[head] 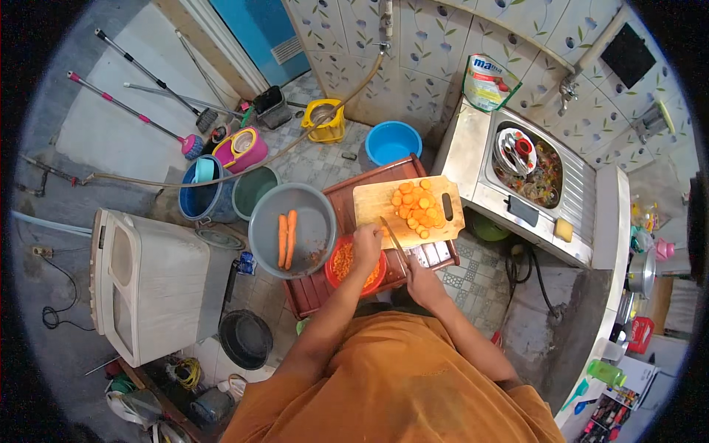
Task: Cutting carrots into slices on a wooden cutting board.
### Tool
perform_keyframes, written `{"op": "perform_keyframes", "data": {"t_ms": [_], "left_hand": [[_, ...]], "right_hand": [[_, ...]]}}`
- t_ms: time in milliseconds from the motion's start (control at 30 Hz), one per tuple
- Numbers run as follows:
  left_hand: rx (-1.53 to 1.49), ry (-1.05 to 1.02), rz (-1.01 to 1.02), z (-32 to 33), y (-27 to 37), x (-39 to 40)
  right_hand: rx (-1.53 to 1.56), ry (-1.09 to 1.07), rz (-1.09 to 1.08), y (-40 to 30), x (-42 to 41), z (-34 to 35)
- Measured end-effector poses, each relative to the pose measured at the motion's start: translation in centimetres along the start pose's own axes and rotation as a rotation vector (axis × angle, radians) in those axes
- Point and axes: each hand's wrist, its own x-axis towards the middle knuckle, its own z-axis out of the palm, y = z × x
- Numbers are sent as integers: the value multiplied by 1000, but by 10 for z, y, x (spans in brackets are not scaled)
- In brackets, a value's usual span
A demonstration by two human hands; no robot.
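Observation:
My right hand grips the handle of a kitchen knife, whose blade slants across the near left part of a wooden cutting board. Just left of the blade, my left hand has its fingers closed on a small carrot piece, mostly hidden by the fingers. Round carrot slices lie heaped on the board's right half. Beneath my left wrist is a red bowl of finely cut carrot. Two peeled carrots rest in a large grey basin on the left.
The board lies on a low, dark red wooden table. At the right, a steel sink holds dishes in water. A blue basin and yellow bucket stand beyond. A hose crosses the left side, above a white washing machine.

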Motion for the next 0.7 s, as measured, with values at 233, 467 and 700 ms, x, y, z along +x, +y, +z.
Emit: {"op": "perform_keyframes", "data": {"t_ms": [233,467,700], "left_hand": [[0,-2,-9,0,0,2],[-47,-43,-64,0,0,4],[-77,-31,-24,2,-4,5]], "right_hand": [[-24,-108,77,1,-6,13],[-6,-98,153,20,-11,46],[-160,-245,266,10,-1,38]]}}
